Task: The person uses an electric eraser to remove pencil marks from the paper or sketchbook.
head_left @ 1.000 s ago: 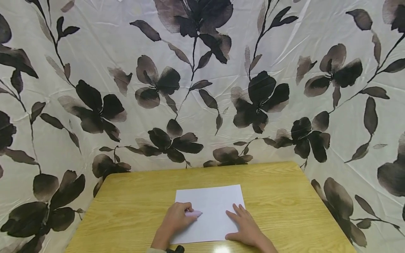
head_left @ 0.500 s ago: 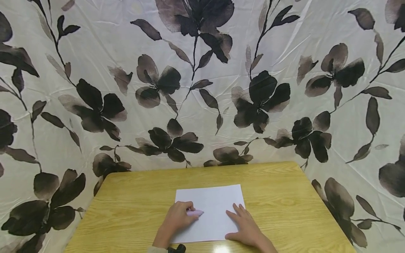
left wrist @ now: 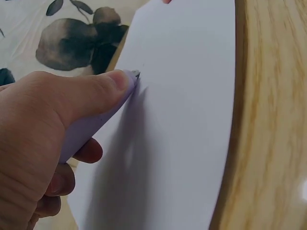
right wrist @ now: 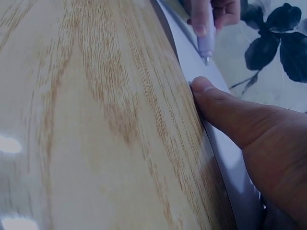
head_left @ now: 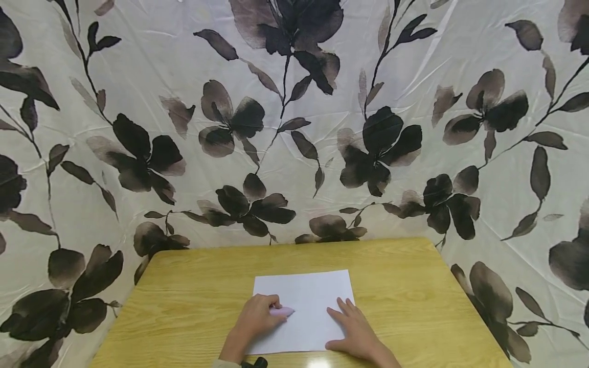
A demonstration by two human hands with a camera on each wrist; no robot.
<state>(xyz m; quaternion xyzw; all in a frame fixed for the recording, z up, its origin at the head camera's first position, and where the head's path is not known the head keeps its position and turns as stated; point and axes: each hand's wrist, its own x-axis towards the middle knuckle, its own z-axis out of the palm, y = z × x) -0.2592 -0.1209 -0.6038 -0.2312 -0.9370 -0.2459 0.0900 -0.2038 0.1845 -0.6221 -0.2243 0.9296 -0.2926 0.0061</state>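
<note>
A white sheet of paper lies on the wooden table. My left hand holds a lavender pen-like tool over the left half of the sheet. In the left wrist view the thumb lies along the tool, close behind its small grey tip, and the other fingers curl beneath. A shadow of hand and tool falls on the paper. My right hand rests with spread fingers on the sheet's right side. In the right wrist view its thumb presses near the paper's front edge.
The yellow wood-grain table extends around the sheet on all sides. Behind it and at both sides hangs a pale cloth with dark flowers. A dark band circles the left wrist.
Very little differs. The left hand and its tool shifted slightly right and then back, while the right hand kept its place on the paper.
</note>
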